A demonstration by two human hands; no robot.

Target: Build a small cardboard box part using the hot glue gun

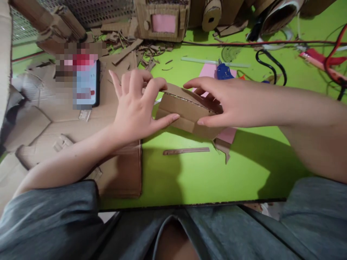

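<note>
A folded piece of cardboard (180, 112), box-like with a corrugated edge along its top, is held between both hands above the green table (159, 173). My left hand (137, 103) grips its left end, thumb on the near face and fingers over the top edge. Around the right end closes my right hand (214, 99), its thumb on the near face and the fingers behind. Pink paper (227, 135) lies partly hidden beneath the cardboard. Closer to me rests a thin brown strip (186, 151), beside a small torn cardboard scrap (223, 148).
Flat cardboard (123, 173) covers the left side, with a phone (88, 85) on it. At the back stand a cardboard box with a pink window (164, 23) and several scraps. A blue glue gun (224, 71), a clear stick (189, 60) and red-handled pliers (314, 59) lie beyond my right hand.
</note>
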